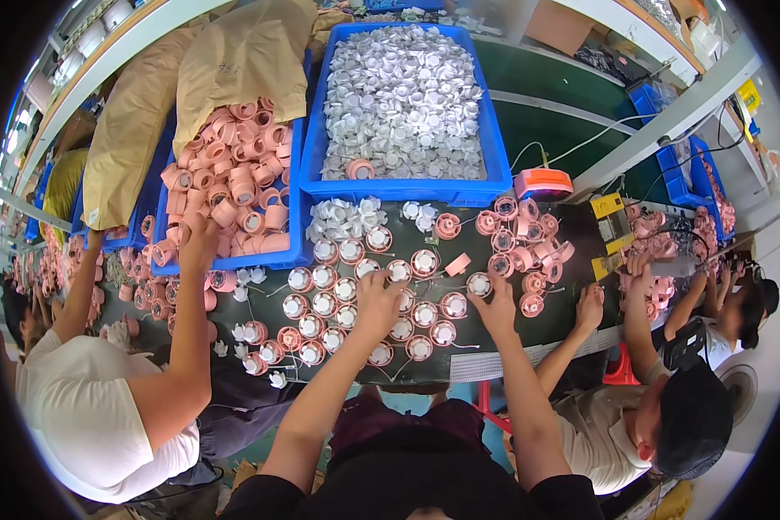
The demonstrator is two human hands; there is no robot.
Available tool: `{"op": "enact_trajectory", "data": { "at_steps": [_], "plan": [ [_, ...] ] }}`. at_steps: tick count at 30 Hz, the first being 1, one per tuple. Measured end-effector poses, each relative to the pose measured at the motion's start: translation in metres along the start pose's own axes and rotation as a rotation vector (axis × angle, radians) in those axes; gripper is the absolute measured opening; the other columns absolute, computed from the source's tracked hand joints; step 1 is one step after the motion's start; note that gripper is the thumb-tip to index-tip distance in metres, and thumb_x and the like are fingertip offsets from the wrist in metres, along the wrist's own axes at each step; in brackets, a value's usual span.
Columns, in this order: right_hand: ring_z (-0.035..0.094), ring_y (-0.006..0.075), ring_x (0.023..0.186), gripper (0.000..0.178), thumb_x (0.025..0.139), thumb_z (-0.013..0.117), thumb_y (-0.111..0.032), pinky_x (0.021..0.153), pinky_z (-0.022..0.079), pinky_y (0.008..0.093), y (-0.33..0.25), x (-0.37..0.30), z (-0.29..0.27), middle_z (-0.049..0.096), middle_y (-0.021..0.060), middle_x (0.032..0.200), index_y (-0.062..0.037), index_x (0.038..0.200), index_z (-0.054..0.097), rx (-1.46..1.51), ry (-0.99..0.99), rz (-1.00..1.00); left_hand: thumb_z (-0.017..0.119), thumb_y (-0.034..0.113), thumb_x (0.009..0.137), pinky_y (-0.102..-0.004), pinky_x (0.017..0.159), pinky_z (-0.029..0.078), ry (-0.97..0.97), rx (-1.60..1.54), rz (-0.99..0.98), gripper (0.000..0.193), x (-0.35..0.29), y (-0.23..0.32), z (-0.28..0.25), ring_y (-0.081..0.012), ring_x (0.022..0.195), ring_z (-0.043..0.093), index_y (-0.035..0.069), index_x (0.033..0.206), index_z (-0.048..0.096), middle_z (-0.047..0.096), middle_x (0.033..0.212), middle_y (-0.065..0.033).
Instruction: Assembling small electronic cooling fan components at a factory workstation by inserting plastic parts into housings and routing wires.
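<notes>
On the dark green worktop lie rows of round pink housings (324, 303) with white discs set in them. My left hand (381, 305) is over these rows, fingers bent around a white-topped housing (399, 270); its grip is partly hidden by the hand. To the right, my right hand (497, 310) has its thumb and fingers closed on another round pink housing (479, 283) with a white centre. Just above that lies a pink housing on its side (458, 264). Loose white petal-shaped parts (347, 218) are heaped behind the rows.
A blue tray (407, 191) full of white parts stands behind. Left of it, a blue bin (296, 217) holds pink rings under a paper sack (243, 65). More pink housings (529, 238) pile up at right, near an orange-and-white device (543, 182). Co-workers' hands (198, 243) work on both sides.
</notes>
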State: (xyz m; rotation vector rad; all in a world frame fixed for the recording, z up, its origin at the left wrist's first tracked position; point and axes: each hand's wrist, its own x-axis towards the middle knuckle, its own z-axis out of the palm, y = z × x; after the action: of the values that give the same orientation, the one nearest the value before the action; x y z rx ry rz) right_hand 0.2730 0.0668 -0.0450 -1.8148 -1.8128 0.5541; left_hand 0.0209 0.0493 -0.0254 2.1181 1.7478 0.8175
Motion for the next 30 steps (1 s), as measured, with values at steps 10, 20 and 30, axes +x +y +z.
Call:
{"op": "enact_trajectory", "data": {
  "at_steps": [10, 20, 30],
  "plan": [
    [0.053, 0.0318, 0.096, 0.033, 0.072, 0.066, -0.018, 0.080, 0.045, 0.0387, -0.032, 0.011, -0.015, 0.058, 0.0125, 0.104, -0.0040, 0.100, 0.059, -0.024, -0.021, -0.103, 0.071, 0.029, 0.065, -0.0519, 0.096, 0.026, -0.310, 0.020, 0.180, 0.036, -0.006, 0.000, 0.015, -0.0257, 0.108, 0.039, 0.015, 0.098, 0.063, 0.050, 0.106, -0.0034],
    [0.052, 0.0278, 0.097, 0.053, 0.066, 0.068, -0.009, 0.075, 0.048, 0.0363, -0.084, 0.027, 0.042, 0.049, 0.0101, 0.113, -0.0077, 0.116, 0.048, -0.086, -0.118, -0.332, 0.075, 0.010, 0.057, -0.0398, 0.081, 0.042, -0.249, -0.249, 0.020, 0.045, 0.002, -0.022, -0.002, -0.0311, 0.090, 0.053, 0.008, 0.100, 0.060, 0.057, 0.095, -0.0121],
    [0.060, 0.0269, 0.077, 0.017, 0.071, 0.061, -0.015, 0.065, 0.049, 0.0369, -0.080, 0.079, 0.044, 0.062, 0.0064, 0.083, -0.0109, 0.088, 0.063, 0.085, -0.063, -0.212, 0.060, 0.006, 0.074, -0.0394, 0.067, 0.047, -0.055, -0.281, -0.053, 0.013, 0.037, -0.026, -0.013, -0.0331, 0.079, 0.057, 0.004, 0.086, 0.062, 0.059, 0.086, -0.0144]
  ]
}}
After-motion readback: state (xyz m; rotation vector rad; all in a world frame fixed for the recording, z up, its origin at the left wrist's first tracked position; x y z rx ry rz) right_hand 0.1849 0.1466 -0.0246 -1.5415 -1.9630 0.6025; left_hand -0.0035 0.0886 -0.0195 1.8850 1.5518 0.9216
